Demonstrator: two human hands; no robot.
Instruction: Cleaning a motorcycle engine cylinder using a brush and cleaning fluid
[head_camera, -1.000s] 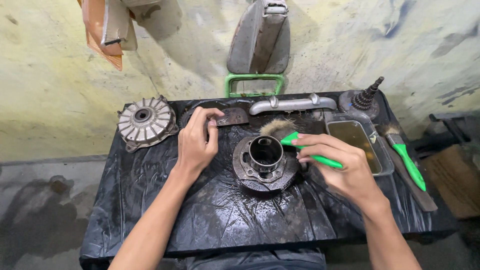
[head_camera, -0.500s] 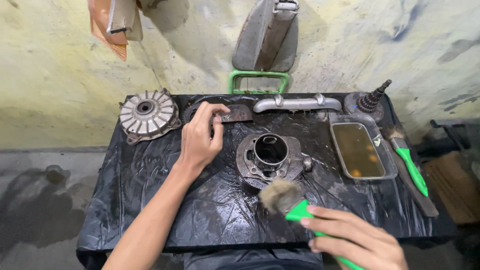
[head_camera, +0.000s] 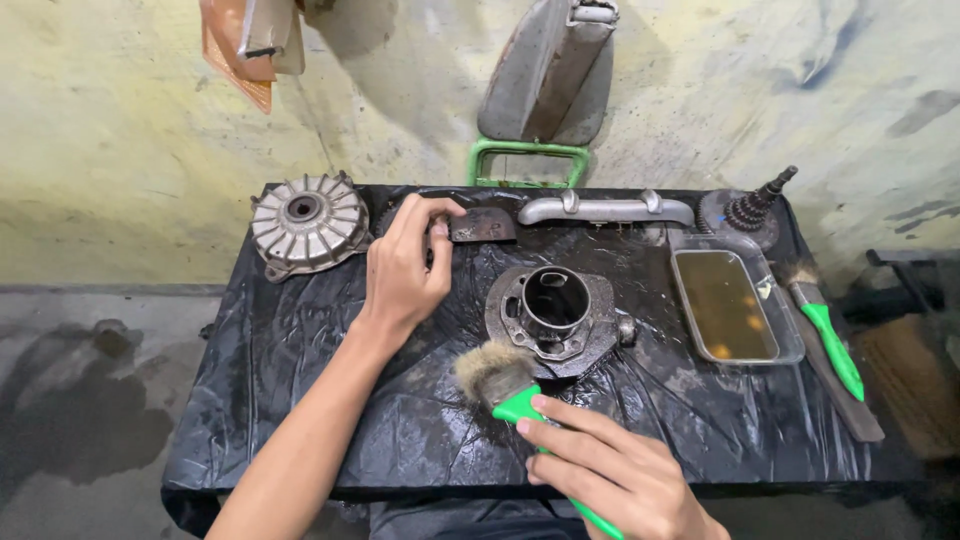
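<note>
Two hands work: right hand clamps a green-handled brush, its handle end hidden; left hand pinches a dark plate.

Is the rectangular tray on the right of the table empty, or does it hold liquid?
It holds liquid: the tray shows a murky amber-brown pool across its bottom, inside its clear rim.

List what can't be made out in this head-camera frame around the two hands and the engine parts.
- Head view: the left hand covers whatever its fingertips grip beside the small dark plate.
- The right hand and brush handle end are cut off by the bottom edge.
- Inside the cylinder part, the bore is in shadow.
- The tray liquid is murky, hiding its depth.
</note>
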